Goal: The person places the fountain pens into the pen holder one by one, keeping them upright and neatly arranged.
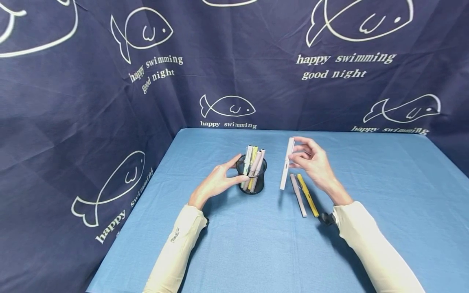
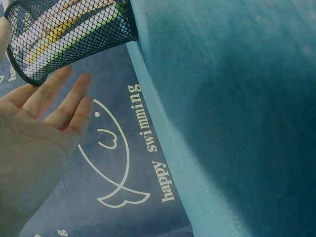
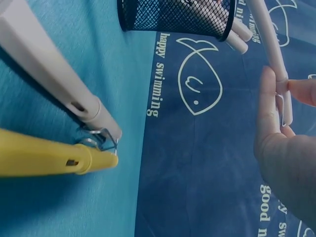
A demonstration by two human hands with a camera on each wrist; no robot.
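A black mesh pen holder (image 1: 259, 185) stands upright on the blue cloth with several pens (image 1: 257, 161) in it, white, pale pink and yellow-green. My left hand (image 1: 217, 179) holds it at the rim, thumb on the near side and fingers on the far side. To its right, my right hand (image 1: 311, 159) pinches a whitish pen (image 1: 287, 165) near its clip end. That pen hangs nearly upright, its lower end over the cloth. Below the right hand lie a pale pink pen (image 1: 298, 196) and a yellow pen (image 1: 308, 196), side by side with clips facing in the right wrist view.
The blue tablecloth (image 1: 242, 244) covers the whole table. Dark blue curtains (image 1: 278, 106) with white fish prints hang behind it and along the left side. A dark strap piece (image 1: 327, 219) shows under the right wrist.
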